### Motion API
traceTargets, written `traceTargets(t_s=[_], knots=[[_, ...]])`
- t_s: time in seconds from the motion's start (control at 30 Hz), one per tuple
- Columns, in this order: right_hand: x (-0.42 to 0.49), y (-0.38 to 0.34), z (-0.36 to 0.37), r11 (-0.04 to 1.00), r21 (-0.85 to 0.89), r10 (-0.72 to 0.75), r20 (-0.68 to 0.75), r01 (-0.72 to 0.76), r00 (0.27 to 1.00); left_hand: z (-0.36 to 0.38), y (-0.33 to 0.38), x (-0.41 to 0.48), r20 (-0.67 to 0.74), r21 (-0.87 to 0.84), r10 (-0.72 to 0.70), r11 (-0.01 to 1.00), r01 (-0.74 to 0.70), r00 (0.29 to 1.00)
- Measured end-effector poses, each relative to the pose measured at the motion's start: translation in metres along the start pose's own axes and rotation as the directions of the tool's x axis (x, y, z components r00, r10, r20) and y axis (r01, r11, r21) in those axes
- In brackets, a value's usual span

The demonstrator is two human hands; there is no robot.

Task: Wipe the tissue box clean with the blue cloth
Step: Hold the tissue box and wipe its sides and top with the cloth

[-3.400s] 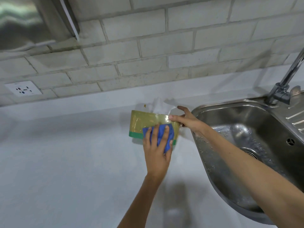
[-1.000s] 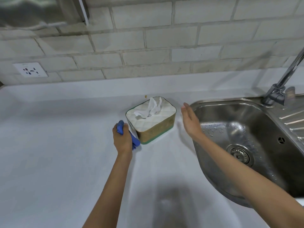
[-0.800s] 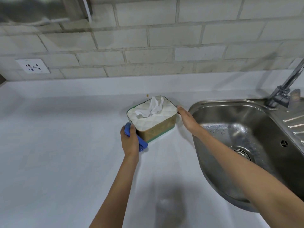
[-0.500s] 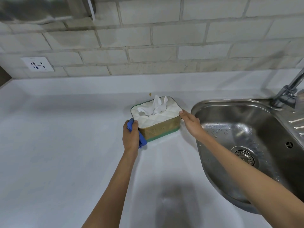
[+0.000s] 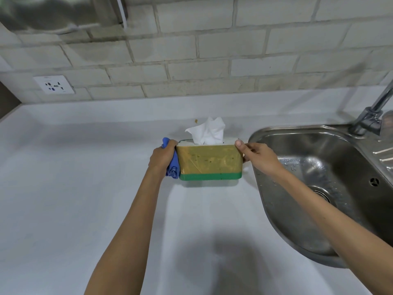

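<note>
The tissue box is golden-yellow with a green band along its bottom, and a white tissue sticks out of its top. It stands on the white counter with its long side facing me. My left hand presses the bunched blue cloth against the box's left end. My right hand grips the box's right end, thumb at the top corner.
A stainless steel sink with water drops lies just right of the box, with a tap at its far right. A brick wall with a socket runs behind. A small crumb lies behind the box.
The box has been turned so that its long side faces me squarely. My right hand went from hovering open to gripping the right end. My left hand keeps the cloth on the left end.
</note>
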State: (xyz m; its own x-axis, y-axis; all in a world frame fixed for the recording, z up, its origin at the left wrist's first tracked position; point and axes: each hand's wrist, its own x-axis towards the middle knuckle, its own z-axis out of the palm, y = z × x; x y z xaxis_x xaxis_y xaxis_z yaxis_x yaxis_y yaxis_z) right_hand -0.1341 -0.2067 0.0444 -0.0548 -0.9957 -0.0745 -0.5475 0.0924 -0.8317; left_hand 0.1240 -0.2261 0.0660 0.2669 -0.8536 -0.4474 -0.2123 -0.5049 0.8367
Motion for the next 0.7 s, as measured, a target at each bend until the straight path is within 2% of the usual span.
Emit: traceTargets(t_s=[0.13, 0.4, 0.57, 0.7], knots=[[0.006, 0.001, 0.006, 0.982, 0.171, 0.075, 0.049, -0.083, 0.996, -0.004, 0.011, 0.005, 0.06, 0.077, -0.018, 0.997, 0.014, 0.998], [0.029, 0.01, 0.02, 0.914, 0.383, 0.072, 0.175, -0.136, 0.982, 0.0, 0.02, 0.012, 0.057, 0.102, 0.009, 0.995, -0.015, 0.998], [0.036, 0.005, 0.03, 0.839, 0.534, 0.046, 0.128, -0.108, 0.991, 0.011, 0.014, 0.005, 0.027, -0.025, 0.083, 0.996, -0.083, 0.996], [0.035, 0.001, 0.031, 0.817, 0.566, -0.03, 0.227, -0.107, 0.973, 0.023, 0.005, 0.003, -0.016, -0.183, 0.098, 0.978, -0.099, 0.995]])
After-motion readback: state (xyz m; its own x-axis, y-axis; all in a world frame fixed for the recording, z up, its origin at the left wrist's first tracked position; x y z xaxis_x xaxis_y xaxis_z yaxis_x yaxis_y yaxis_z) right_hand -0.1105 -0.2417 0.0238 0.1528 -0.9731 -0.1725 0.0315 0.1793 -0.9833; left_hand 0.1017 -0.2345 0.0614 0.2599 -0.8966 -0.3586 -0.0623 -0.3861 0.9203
